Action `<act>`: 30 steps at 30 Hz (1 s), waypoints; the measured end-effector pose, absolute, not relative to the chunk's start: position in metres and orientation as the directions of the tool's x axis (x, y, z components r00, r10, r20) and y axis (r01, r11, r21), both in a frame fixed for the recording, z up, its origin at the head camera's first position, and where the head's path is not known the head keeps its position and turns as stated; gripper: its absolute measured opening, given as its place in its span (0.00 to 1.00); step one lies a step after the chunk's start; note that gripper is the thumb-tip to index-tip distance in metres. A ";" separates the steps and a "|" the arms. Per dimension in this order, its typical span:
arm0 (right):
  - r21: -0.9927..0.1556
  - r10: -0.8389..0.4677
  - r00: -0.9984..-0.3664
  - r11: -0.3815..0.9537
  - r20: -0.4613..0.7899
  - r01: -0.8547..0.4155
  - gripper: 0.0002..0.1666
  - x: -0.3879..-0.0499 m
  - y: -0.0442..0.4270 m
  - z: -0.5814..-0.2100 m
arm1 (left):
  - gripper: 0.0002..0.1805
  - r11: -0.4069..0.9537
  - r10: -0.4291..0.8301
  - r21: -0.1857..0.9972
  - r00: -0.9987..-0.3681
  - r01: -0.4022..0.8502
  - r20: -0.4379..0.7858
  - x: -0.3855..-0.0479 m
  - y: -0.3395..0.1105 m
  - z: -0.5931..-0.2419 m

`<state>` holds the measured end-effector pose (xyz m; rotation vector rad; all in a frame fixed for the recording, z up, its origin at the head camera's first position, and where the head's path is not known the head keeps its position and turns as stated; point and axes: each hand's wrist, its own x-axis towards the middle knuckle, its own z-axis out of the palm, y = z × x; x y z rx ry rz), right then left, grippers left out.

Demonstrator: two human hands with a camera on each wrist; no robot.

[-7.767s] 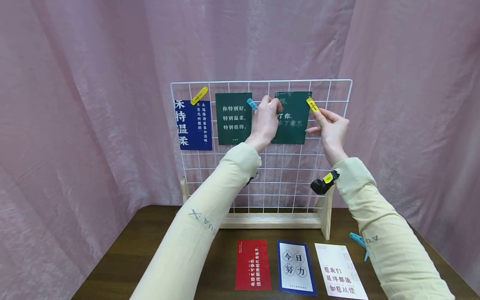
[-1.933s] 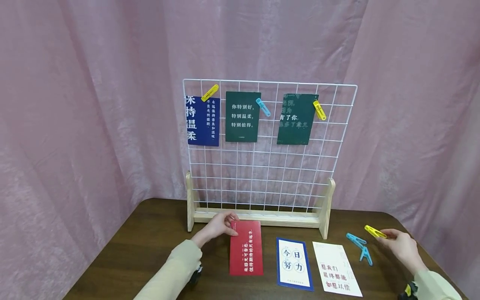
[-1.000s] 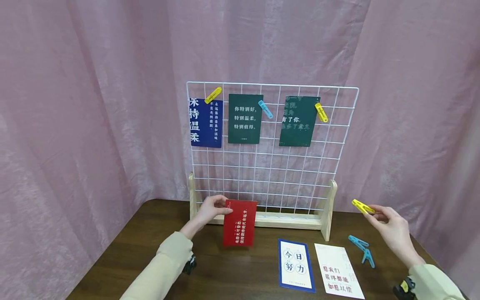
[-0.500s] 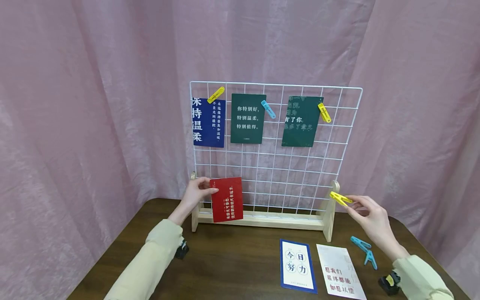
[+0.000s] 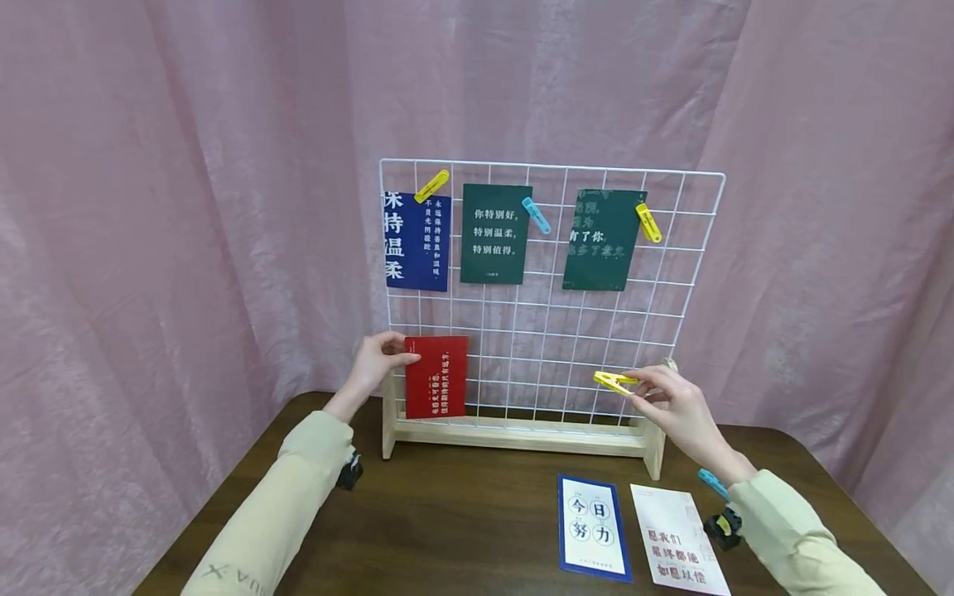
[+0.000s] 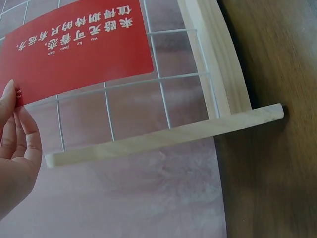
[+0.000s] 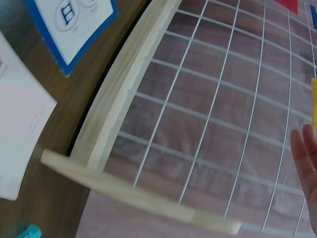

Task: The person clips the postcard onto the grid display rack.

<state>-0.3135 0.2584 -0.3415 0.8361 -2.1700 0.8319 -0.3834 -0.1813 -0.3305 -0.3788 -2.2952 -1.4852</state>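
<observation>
My left hand (image 5: 373, 364) pinches the upper left corner of a red card (image 5: 436, 377), which is upright in front of the lower left of the white wire grid (image 5: 522, 331). In the left wrist view the thumb of the left hand (image 6: 17, 144) lies on a corner of the red card (image 6: 79, 49). My right hand (image 5: 681, 410) pinches a yellow clip (image 5: 614, 382) before the grid's lower right. At the edge of the right wrist view are fingertips of the right hand (image 7: 306, 168) and part of the yellow clip (image 7: 314, 101).
Clips hold a blue card (image 5: 417, 244) and two green cards, left (image 5: 495, 234) and right (image 5: 604, 240), on the upper grid. A blue-bordered card (image 5: 594, 528), a white card (image 5: 680, 538) and a light-blue clip (image 5: 713, 483) lie on the brown table (image 5: 447, 513).
The red card has been lifted off the table and carried up and left to the grid by my left hand. My right hand has moved up and left with the yellow clip.
</observation>
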 end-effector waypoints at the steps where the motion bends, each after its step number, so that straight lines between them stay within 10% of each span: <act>1: -0.323 -0.331 -0.575 0.575 0.749 -0.752 0.22 -0.316 0.254 -0.341 | 0.15 0.406 0.014 0.813 -0.892 0.418 0.452 -0.384 -0.183 -0.330; 30: -0.397 -0.435 -0.561 0.414 0.704 -0.819 0.18 -0.365 0.115 -0.292 | 0.10 0.436 -0.042 0.812 -0.892 0.389 0.450 -0.400 -0.192 -0.320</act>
